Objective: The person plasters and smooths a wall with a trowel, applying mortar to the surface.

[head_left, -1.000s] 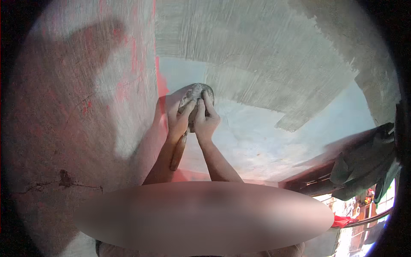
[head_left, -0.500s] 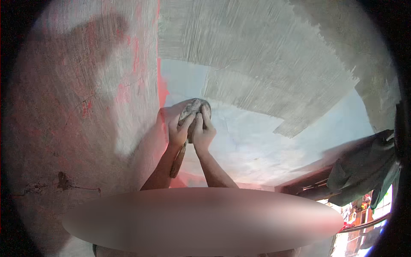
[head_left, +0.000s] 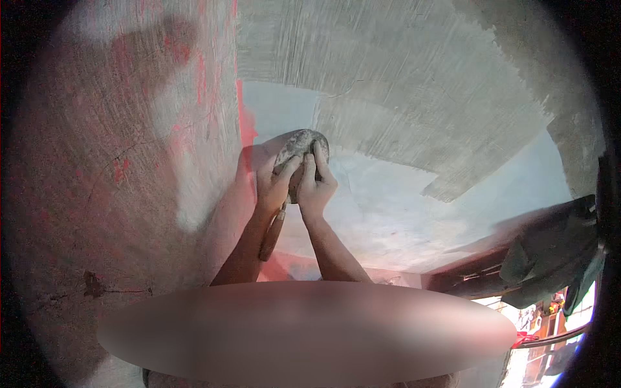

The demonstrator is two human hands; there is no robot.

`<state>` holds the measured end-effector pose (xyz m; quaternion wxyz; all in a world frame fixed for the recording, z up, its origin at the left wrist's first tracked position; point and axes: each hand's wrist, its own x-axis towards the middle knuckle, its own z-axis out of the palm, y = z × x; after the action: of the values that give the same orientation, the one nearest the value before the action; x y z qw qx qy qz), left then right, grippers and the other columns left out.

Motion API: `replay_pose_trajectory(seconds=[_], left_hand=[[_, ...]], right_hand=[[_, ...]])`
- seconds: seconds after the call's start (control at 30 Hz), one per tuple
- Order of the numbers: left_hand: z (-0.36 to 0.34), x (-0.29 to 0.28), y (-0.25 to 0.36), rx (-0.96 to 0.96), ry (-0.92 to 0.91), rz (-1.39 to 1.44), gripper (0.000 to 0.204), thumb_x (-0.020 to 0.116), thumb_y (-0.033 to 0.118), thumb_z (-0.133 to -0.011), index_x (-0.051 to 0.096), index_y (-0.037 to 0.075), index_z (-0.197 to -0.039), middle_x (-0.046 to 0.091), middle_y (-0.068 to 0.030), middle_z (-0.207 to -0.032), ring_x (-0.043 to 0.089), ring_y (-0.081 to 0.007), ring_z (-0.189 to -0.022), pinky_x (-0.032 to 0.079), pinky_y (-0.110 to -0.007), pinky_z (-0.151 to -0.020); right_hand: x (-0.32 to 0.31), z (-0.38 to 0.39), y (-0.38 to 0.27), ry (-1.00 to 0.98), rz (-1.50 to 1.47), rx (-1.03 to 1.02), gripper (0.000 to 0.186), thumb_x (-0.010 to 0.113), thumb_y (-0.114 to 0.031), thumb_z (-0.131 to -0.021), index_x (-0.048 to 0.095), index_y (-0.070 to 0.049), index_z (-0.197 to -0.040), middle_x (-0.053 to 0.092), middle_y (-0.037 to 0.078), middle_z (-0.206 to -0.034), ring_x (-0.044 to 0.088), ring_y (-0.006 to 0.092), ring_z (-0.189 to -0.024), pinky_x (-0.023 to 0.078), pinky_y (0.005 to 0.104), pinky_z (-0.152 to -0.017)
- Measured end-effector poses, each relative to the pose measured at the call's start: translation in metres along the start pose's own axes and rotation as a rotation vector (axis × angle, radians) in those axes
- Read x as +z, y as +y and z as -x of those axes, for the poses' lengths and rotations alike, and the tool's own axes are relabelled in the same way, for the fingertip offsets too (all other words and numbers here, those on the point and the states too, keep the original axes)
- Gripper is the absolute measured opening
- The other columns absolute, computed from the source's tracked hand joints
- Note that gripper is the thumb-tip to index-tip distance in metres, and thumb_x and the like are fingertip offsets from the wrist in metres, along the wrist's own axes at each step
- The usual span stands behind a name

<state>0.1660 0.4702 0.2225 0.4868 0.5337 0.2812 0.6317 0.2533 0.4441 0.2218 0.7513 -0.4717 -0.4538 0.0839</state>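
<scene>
Pinches rounded grey piece (head_left: 300,142) mid-frame in left hand (head_left: 273,187) and right hand (head_left: 317,189), apparently working its face, needing steady pressure next.

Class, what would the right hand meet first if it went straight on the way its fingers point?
The right hand would likely meet first the rounded grey object it holds; depth beyond that is unclear.

A bare left hand (head_left: 275,187) and bare right hand (head_left: 317,191) clasp a grey-smeared, round-topped piece (head_left: 299,142) between them; a slim brown handle (head_left: 272,239) slants beside the left forearm (head_left: 240,258). Behind spreads a pale-blue surface (head_left: 401,213), partly coated with streaky grey plaster (head_left: 394,97).
</scene>
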Motion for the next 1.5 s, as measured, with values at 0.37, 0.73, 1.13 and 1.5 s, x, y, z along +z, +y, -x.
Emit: replay_pose_trajectory(seconds=[0.37, 0.73, 1.13, 1.5], left_hand=[[-0.01, 0.01, 0.003, 0.018, 0.048, 0.004, 0.028, 0.069, 0.013, -0.096, 0.07, -0.004, -0.119, 0.075, -0.0109, -0.11, 0.068, -0.0156, -0.099, 0.054, -0.032, -0.09], [-0.025, 0.007, 0.009, 0.055, 0.043, -0.062, 0.029, 0.07, 0.008, -0.094, 0.069, -0.003, -0.122, 0.074, -0.0098, -0.109, 0.068, -0.0185, -0.102, 0.053, -0.033, -0.092], [-0.025, 0.012, 0.045, 0.322, -0.004, -0.059, 0.027, 0.069, 0.01, -0.096, 0.071, -0.007, -0.117, 0.075, -0.0109, -0.113, 0.068, -0.0155, -0.105, 0.052, -0.03, -0.093], [-0.038, 0.018, 0.052, 0.468, 0.042, -0.072, 0.03, 0.069, 0.008, -0.094, 0.07, -0.005, -0.121, 0.073, -0.0087, -0.113, 0.067, -0.0162, -0.106, 0.051, -0.029, -0.097]], right_hand=[[-0.003, -0.015, -0.008, -0.021, 0.101, 0.043, 0.033, 0.062, -0.009, -0.101, 0.068, 0.002, -0.132, 0.073, 0.021, -0.124, 0.07, 0.0206, -0.117, 0.05, 0.0301, -0.102], [0.009, -0.027, -0.023, -0.009, 0.065, -0.018, 0.033, 0.064, -0.009, -0.1, 0.069, 0.0, -0.132, 0.073, 0.023, -0.123, 0.072, 0.0217, -0.11, 0.053, 0.0316, -0.093], [0.007, -0.029, -0.043, -0.101, 0.167, 0.066, 0.034, 0.062, -0.01, -0.101, 0.067, 0.005, -0.131, 0.072, 0.022, -0.126, 0.067, 0.0231, -0.121, 0.049, 0.0309, -0.103], [0.017, -0.046, -0.051, -0.011, 0.16, -0.063, 0.032, 0.064, -0.01, -0.099, 0.07, 0.002, -0.128, 0.072, 0.024, -0.122, 0.07, 0.0257, -0.119, 0.052, 0.0323, -0.099]])
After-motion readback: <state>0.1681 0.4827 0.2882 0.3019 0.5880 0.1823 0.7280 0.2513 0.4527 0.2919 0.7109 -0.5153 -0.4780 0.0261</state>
